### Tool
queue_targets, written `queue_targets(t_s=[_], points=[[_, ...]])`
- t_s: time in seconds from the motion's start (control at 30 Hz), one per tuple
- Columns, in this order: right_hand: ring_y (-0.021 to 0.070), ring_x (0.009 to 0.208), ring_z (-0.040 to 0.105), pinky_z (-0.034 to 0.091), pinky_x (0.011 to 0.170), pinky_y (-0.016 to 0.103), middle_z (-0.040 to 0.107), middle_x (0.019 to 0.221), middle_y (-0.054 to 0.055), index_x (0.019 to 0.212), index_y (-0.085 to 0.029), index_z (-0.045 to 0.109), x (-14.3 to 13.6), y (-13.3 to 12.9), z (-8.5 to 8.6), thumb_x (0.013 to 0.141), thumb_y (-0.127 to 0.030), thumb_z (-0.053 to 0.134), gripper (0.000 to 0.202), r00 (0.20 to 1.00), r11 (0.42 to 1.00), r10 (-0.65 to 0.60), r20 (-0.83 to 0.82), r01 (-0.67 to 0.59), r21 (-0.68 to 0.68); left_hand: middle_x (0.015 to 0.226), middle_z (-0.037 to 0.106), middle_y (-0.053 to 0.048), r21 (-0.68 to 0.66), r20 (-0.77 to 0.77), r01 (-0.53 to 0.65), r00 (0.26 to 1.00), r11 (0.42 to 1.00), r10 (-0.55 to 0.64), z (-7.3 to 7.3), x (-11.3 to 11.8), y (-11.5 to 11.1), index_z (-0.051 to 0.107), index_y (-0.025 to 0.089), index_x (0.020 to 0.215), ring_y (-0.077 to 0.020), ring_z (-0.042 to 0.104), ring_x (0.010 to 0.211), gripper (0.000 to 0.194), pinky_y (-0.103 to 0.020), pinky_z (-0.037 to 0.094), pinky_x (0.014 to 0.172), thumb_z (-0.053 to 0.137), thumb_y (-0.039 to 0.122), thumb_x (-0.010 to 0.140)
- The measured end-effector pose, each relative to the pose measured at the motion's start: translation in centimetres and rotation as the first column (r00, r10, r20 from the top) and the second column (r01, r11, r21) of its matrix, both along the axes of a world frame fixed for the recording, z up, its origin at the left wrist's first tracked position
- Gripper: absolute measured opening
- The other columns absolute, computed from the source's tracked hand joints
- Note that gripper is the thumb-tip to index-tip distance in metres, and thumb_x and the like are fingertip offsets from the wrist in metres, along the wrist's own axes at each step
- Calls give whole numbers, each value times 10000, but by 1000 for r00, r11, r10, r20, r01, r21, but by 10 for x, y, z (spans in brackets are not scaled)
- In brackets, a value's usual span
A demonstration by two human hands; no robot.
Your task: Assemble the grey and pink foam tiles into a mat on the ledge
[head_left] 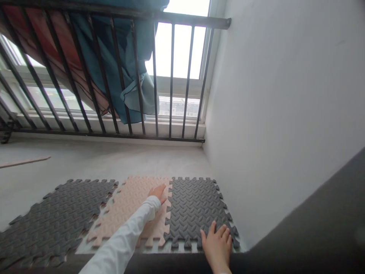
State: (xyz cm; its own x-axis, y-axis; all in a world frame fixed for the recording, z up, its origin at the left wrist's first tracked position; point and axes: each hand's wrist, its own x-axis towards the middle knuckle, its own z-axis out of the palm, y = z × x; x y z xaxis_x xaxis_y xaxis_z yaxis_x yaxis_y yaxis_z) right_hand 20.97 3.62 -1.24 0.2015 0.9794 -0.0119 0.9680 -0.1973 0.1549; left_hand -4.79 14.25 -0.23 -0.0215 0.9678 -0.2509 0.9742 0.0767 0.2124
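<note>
Three foam mats with jigsaw edges lie in a row on a pale ledge. The pink mat [128, 205] is in the middle, its right edge meeting the dark grey mat [194, 205]. My left hand [158, 192] rests on the pink mat near that seam, fingers extended. My right hand [217, 241] lies with fingers spread on the near right corner of the right grey mat. Another dark grey mat [62, 217] lies at the left, with a narrow gap between it and the pink one.
A black metal railing [171, 139] runs along the window, with a blue and pink cloth [114, 68] hanging by it. A white wall [285, 95] rises at the right. A thin pinkish strip [25, 161] lies at the far left. The ledge's front edge is near my hands.
</note>
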Motion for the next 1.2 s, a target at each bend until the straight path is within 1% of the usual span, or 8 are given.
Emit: queue_targets(t_s=[0.1,0.23,0.3,0.63,0.8,0.9,1.0,1.2], points=[[390,1115,448,298,897,489,452,1202,330,1221,-35,479,1,-1,-3,808,-467,410,602,1000,998,28,14,-29,52,1369,390,-91,120,-124,-179,973,976,194,-8,-66,-77,401,172,1277,-209,342,1246,564,-311,228,1048,465,269,725],[382,1093,468,315,886,481,462,1182,337,1216,-8,473,2,-4,-5,814,-469,405,615,998,991,61,26,-64,114,1161,534,-172,247,-307,-596,700,764,645,-20,-163,-183,560,131,1063,-300,492,1032,433,-405,377,843,365,374,763],[372,1111,459,317,897,463,463,1195,319,1222,-25,473,3,-4,-4,819,-451,400,591,998,992,63,20,-65,110,1054,586,-179,182,-315,-648,673,739,669,-23,-191,-213,553,103,1035,-293,537,955,489,-389,380,818,340,454,770],[240,1210,393,304,983,389,450,1294,155,1205,-102,497,27,-20,5,807,-278,378,451,934,998,-64,-353,67,-4,1049,624,-157,305,-196,-554,760,775,620,-9,-182,-204,525,81,1098,-233,584,916,424,-306,403,790,277,264,808],[228,1165,446,318,978,360,503,1244,147,1138,-91,547,29,-29,-1,781,-245,389,420,893,991,-44,-447,96,95,1074,625,-118,457,-1,-497,829,737,560,32,-128,-157,566,123,1064,-215,562,957,407,-277,405,796,306,297,805],[241,1149,460,320,975,368,520,1224,150,1116,-83,559,28,-33,-4,767,-236,396,414,869,984,-32,-494,115,138,1019,643,-116,378,39,-368,923,850,382,47,-51,-126,601,136,1016,-213,566,945,392,-287,405,809,299,276,809],[252,1120,483,329,965,369,536,1198,160,1094,-71,566,28,-39,-5,755,-226,401,408,838,975,-48,-543,157,155,1126,594,-125,243,137,-45,991,969,12,43,42,-116,541,125,1140,-220,513,1051,418,-299,375,894,364,221,773],[227,1036,541,384,904,301,593,1100,160,1035,-66,585,31,-47,-8,735,-195,400,376,792,953,-23,-610,203,227,1186,576,-50,233,245,374,871,898,-426,15,139,-148,449,232,1246,-210,465,1115,556,-317,396,884,466,175,693]])
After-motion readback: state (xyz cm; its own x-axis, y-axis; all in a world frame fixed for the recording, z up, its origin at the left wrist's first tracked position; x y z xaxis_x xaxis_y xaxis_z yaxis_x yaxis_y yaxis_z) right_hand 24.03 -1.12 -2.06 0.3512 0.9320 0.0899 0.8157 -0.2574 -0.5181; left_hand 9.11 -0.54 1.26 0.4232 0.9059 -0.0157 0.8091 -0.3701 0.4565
